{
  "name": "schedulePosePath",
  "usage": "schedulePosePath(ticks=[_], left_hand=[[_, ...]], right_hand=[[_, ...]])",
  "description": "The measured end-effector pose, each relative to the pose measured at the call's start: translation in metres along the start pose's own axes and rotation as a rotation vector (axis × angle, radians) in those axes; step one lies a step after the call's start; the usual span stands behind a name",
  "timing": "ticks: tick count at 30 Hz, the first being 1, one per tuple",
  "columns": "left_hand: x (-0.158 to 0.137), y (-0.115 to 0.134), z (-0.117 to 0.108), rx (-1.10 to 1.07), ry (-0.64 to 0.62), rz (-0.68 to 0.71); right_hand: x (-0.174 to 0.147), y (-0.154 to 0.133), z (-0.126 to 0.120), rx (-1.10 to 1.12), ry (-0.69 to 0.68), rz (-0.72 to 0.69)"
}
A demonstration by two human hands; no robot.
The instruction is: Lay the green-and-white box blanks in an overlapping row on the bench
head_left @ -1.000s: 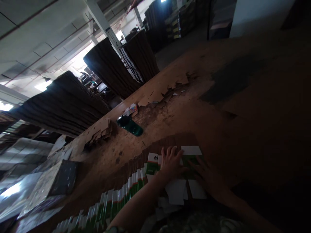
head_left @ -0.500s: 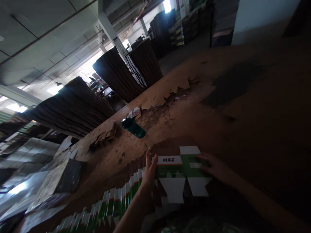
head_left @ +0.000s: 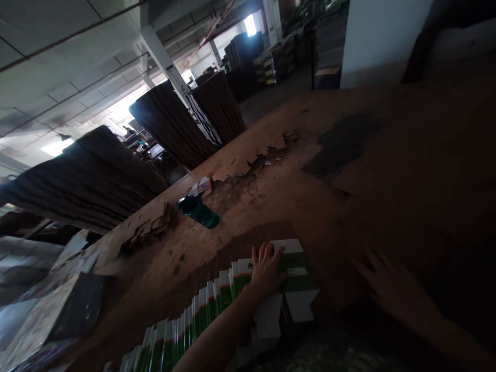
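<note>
A flattened green-and-white printed carton [head_left: 300,279] lies at the front end of a long overlapping row of similar cartons [head_left: 201,312]. My left hand [head_left: 267,271] rests on this carton with its fingers spread, covering most of the lettering. White flaps stick out from the carton's near edge. Off to the right, apart from the carton, my right hand [head_left: 395,281] is above the dark brown table with fingers stretched out and nothing in them. That hand is dim and slightly blurred.
A dark green bottle-like object [head_left: 199,212] lies on the worn table [head_left: 248,206] beyond the row. Beside it are a small printed box piece [head_left: 203,186] and stacked cardboard scraps [head_left: 149,225]. Torn cardboard [head_left: 251,160] lines the far edge. Tall sheet stacks [head_left: 174,121] stand behind.
My left hand has moved from the carton's left edge onto its middle. My right hand has let go of the carton and moved right. The whole view has shifted slightly.
</note>
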State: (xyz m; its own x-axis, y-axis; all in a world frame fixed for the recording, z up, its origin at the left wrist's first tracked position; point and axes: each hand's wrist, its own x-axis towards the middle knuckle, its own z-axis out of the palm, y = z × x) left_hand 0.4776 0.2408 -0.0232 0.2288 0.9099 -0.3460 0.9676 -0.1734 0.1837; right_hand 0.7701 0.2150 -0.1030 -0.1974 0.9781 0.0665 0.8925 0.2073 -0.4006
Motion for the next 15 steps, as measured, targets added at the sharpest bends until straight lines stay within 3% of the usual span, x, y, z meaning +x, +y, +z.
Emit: schedulePosePath(ticks=[3, 7, 10, 12, 13, 15], left_hand=[[0.000, -0.002, -0.005, -0.093, 0.037, -0.034], [-0.005, -0.003, -0.039, -0.327, 0.236, -0.120], [-0.012, -0.004, -0.060, -0.229, 0.306, -0.157], [-0.015, -0.005, -0.060, -0.090, 0.255, -0.132], [-0.016, -0.005, -0.055, -0.040, 0.216, -0.125], [-0.015, -0.006, -0.042, 0.002, 0.162, -0.140]], right_hand=[[0.011, -0.020, -0.035, 0.150, -0.109, 0.067], [0.035, -0.124, -0.084, 0.632, -0.287, -0.042], [0.035, -0.174, -0.083, 0.755, -0.673, -0.085], [0.028, -0.161, -0.064, 0.659, -0.750, -0.119], [0.024, -0.141, -0.053, 0.575, -0.668, -0.110], [0.020, -0.087, -0.033, 0.375, -0.318, -0.002]])
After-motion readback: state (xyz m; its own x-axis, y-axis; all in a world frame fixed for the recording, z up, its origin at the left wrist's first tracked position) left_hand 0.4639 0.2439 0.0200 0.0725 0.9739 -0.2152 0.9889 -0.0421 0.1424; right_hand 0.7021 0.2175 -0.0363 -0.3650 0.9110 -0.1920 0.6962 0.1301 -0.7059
